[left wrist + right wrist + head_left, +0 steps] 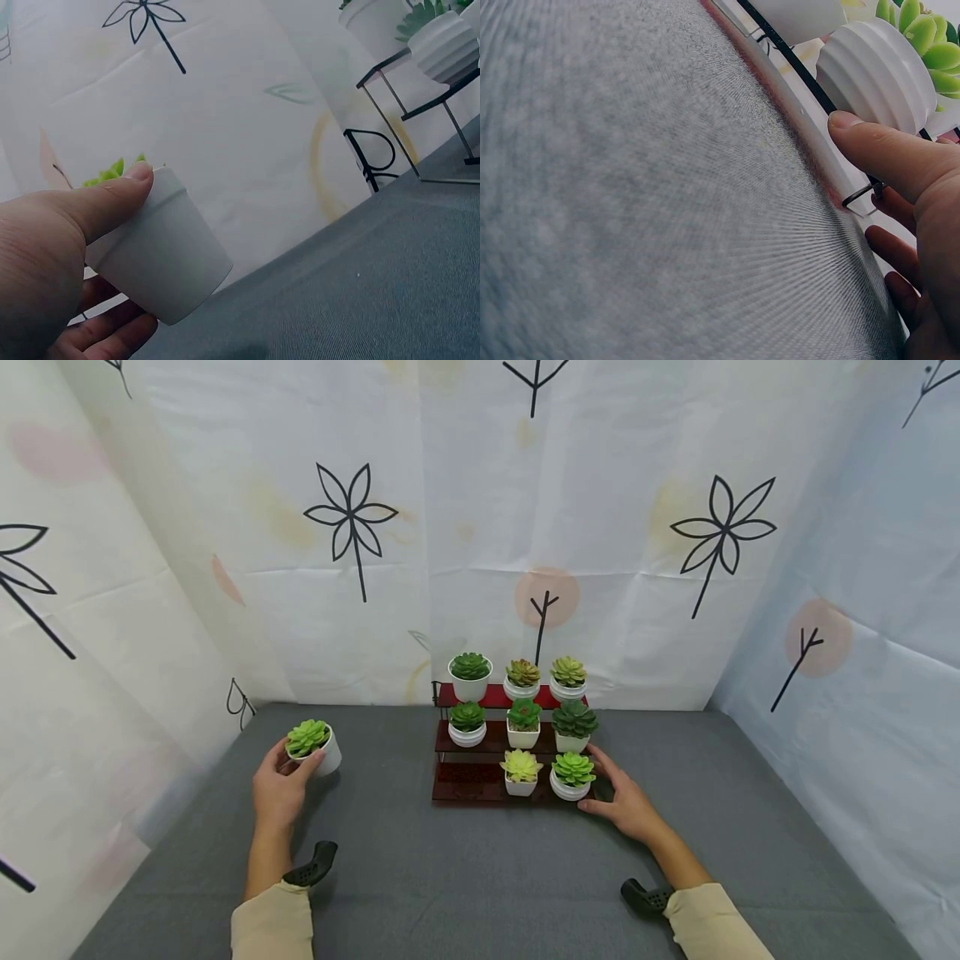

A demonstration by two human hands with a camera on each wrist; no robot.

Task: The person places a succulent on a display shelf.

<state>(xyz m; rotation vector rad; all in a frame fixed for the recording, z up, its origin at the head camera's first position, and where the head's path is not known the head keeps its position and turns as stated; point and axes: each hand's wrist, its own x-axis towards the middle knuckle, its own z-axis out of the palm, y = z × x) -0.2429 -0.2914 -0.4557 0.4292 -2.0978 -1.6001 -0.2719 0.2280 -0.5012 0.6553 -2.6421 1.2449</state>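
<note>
My left hand [281, 789] holds a white pot with a bright green succulent [324, 752], tilted and raised off the table to the left of the stand. In the left wrist view its thumb lies along the rim of the white pot [165, 247], with fingers curled below. My right hand [630, 806] grips the right front corner of a dark red tiered plant stand [468, 792]. Its thumb presses the front rail beside a ribbed white pot [877, 79], and the other fingers bend around the stand's end, partly hidden.
Several potted succulents stand on the three tiers, among them a dark green one [574, 720] and a yellow-green one [521, 768]. The bottom tier's left part is bare. Grey cloth [465, 877] covers the table; a printed white curtain [480, 527] hangs behind.
</note>
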